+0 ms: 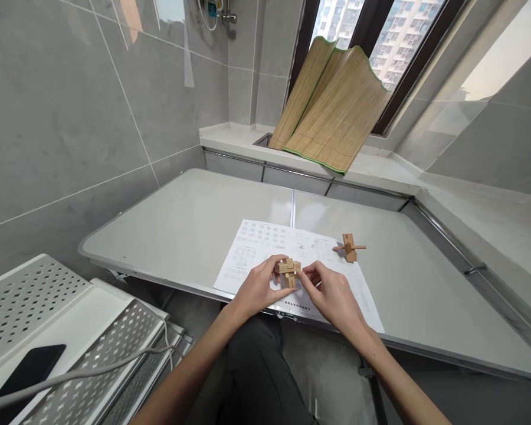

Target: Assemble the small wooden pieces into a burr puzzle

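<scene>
A grey desk (pixel 194 218) fills the middle of the frame, a seam running down its centre. A printed sheet (pixel 256 242) lies at its near edge. Right of centre on the sheet stands a small wooden cross piece (pixel 349 247). At the top centre, a rolled bamboo mat (pixel 336 112) leans against the window (pixel 389 41) on a white sill (pixel 230 137). In the lower left sits a perforated metal rack (pixel 22 289), with a black phone (pixel 29 369) on it and a grey cable (pixel 92 372) running across. Grey tiled walls (pixel 62 106) fill the upper left.
</scene>
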The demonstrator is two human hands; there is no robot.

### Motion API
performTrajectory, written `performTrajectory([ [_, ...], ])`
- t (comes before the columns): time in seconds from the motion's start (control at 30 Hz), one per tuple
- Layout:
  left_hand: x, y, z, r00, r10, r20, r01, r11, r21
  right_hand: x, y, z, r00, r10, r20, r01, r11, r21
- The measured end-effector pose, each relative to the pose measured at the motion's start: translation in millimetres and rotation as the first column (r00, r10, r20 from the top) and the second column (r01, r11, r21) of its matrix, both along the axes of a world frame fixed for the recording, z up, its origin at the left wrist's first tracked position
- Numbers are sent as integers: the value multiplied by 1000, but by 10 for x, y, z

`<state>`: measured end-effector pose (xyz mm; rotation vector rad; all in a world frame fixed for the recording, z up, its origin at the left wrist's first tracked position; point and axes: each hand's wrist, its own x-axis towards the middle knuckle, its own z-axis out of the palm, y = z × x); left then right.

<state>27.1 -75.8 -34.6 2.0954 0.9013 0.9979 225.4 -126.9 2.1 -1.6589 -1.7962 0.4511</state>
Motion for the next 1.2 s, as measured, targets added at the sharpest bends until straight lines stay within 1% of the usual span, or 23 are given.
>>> performTrajectory([
  [0.17, -9, -53, 66, 998, -3, -68, 6, 999, 49, -16, -69, -41, 996, 51, 80, -56, 996, 72],
  [0.3, 1, -86, 79, 996, 21, -86, -14, 996, 85, -6, -115, -71, 995, 59, 81, -67, 993, 98],
  [0.43, 6, -111, 72, 995, 38, -88, -30, 995, 95, 3, -140, -58, 998, 63, 25, -64, 995, 76],
  [0.57, 5, -137, 93, 996, 59, -72, -56, 997, 55, 13, -141, -10, 998, 45, -40, -44, 999, 15],
  [0.67, 3, -154, 135, 997, 44, -65, -42, 998, 35, 16, -150, 32, 999, 50, -16, -49, 999, 23],
  [0.77, -2, -167, 176, 997, 24, -79, -21, 999, 40, 17, -179, 60, 996, 91, -3, -90, 995, 39],
  [0.97, -14, -177, 203, 998, -15, -62, 20, 997, 74, 47, -253, 36, 989, 138, 47, -142, 984, 106],
  [1.03, -5, -182, 212, 998, -26, -58, 31, 996, 87, 63, -268, 21, 991, 132, 9, -133, 986, 98],
  [1.1, 17, -193, 231, 997, -36, -70, 43, 994, 96, 74, -280, 14, 995, 94, -30, -91, 991, 94],
  [1.2, 65, -219, 271, 995, -40, -92, 48, 994, 94, 86, -308, 25, 999, 32, -32, -28, 992, 124],
])
